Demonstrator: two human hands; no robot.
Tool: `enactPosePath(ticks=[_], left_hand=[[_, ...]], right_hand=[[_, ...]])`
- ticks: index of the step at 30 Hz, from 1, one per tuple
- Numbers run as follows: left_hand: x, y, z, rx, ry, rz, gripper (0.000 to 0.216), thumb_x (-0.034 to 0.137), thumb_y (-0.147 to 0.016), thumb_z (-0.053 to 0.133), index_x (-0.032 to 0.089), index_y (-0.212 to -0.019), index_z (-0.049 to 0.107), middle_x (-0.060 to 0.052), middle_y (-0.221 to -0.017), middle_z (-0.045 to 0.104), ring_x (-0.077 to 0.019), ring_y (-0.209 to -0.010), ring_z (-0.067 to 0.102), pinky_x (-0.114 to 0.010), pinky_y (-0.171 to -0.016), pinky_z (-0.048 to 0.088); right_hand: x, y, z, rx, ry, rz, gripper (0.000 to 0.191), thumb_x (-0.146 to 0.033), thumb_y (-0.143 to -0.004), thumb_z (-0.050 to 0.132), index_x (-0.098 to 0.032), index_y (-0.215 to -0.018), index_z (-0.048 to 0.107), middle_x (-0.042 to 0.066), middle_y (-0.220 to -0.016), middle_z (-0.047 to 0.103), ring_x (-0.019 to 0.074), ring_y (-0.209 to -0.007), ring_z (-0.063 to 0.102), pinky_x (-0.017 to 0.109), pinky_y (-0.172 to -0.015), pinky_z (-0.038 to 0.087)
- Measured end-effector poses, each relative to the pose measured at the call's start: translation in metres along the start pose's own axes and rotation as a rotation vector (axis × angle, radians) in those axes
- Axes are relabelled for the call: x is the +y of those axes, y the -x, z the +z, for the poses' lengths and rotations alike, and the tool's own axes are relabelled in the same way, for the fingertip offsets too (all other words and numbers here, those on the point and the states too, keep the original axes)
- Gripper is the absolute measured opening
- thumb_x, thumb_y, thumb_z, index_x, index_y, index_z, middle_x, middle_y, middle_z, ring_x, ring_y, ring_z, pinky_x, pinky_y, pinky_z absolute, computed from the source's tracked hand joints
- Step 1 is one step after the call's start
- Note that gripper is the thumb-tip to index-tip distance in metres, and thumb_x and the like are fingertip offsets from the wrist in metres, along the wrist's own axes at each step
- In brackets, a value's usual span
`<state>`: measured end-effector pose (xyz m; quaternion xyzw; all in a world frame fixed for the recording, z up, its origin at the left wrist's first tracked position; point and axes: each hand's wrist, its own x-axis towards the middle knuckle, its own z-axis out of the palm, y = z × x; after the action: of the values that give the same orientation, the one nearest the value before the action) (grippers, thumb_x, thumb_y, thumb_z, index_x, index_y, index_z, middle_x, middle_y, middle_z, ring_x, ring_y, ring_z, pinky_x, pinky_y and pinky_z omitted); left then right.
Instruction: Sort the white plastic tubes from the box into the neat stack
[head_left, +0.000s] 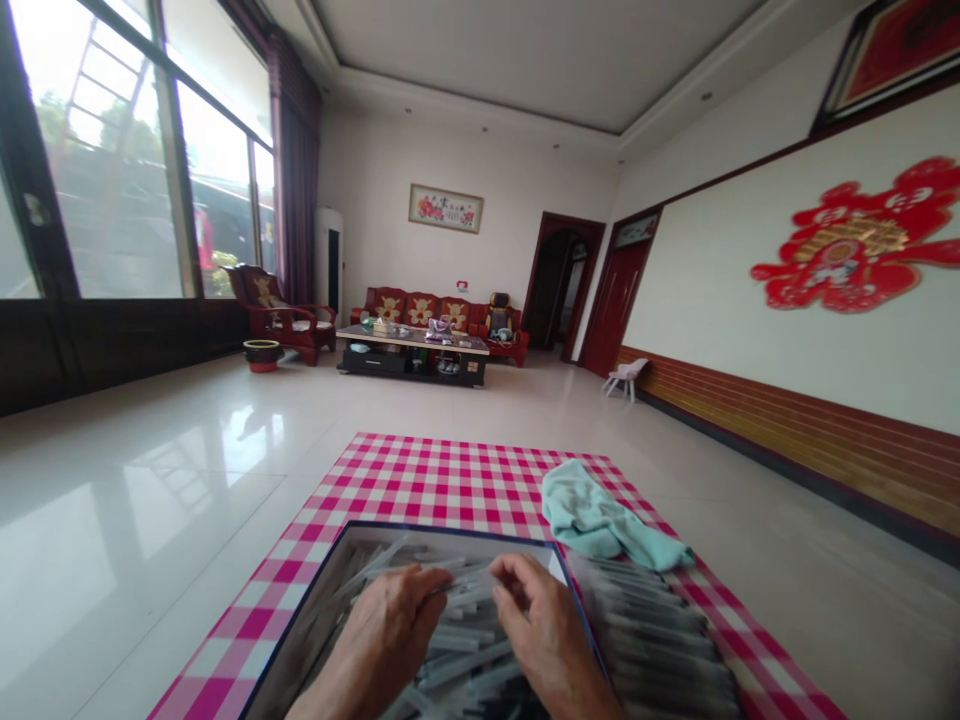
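My left hand and my right hand are over a shallow blue-edged box. Clear, slim plastic pieces fill the box in a loose jumble, with some dark ones near its front. Thumb and fingers of each hand come together in a pinch, the two pinches facing each other a short way apart. Whatever is between the fingertips is too thin and blurred to name. Just right of the box lies a row of long dark stick-like items, smeared by motion.
A pink-and-white checked cloth covers the table under the box. On it, a crumpled mint-green cloth lies behind the dark row. Farther off across the tiled floor stand a low table, a red wooden sofa and a small chair.
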<state>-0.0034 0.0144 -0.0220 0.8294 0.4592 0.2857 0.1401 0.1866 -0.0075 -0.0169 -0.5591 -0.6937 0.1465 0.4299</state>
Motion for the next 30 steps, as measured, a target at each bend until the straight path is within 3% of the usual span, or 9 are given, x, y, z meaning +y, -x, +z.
enactPosePath(ticks=[10, 19, 26, 30], left_hand=[[0.0, 0.001, 0.002, -0.021, -0.006, -0.003, 0.031, 0.018, -0.086, 0.044, 0.028, -0.104, 0.067, -0.003, -0.078, 0.069, -0.0181, -0.075, 0.066, -0.024, -0.07, 0.046], [0.0, 0.001, 0.0, 0.039, 0.001, 0.043, 0.027, 0.019, -0.086, 0.045, 0.027, -0.093, 0.07, -0.002, -0.072, 0.068, -0.0163, -0.071, 0.065, -0.022, -0.067, 0.045], [0.002, 0.002, 0.004, -0.033, -0.098, 0.04, 0.027, 0.017, -0.085, 0.044, 0.027, -0.094, 0.068, -0.001, -0.074, 0.067, -0.0175, -0.074, 0.064, -0.024, -0.065, 0.041], [0.006, 0.002, 0.002, -0.021, -0.053, 0.03, 0.023, 0.018, -0.088, 0.043, 0.023, -0.087, 0.066, 0.0, -0.073, 0.066, -0.0166, -0.072, 0.063, -0.025, -0.066, 0.04]], right_hand=[[0.008, 0.002, 0.01, -0.024, 0.01, -0.05, 0.018, -0.008, -0.079, 0.046, -0.02, -0.085, 0.058, 0.002, -0.083, 0.061, 0.0161, -0.077, 0.06, 0.025, -0.071, 0.046], [-0.001, 0.003, 0.009, -0.054, 0.097, -0.084, 0.024, -0.001, -0.076, 0.044, -0.02, -0.085, 0.057, 0.003, -0.087, 0.06, 0.0169, -0.08, 0.059, 0.027, -0.072, 0.045], [-0.005, 0.003, 0.01, -0.09, -0.02, -0.143, 0.024, -0.002, -0.075, 0.047, -0.02, -0.084, 0.059, 0.003, -0.087, 0.061, 0.0162, -0.081, 0.059, 0.026, -0.073, 0.045], [-0.007, 0.003, 0.006, -0.091, -0.18, -0.036, 0.015, -0.011, -0.078, 0.052, -0.019, -0.086, 0.061, 0.003, -0.084, 0.062, 0.0165, -0.078, 0.059, 0.025, -0.071, 0.046]])
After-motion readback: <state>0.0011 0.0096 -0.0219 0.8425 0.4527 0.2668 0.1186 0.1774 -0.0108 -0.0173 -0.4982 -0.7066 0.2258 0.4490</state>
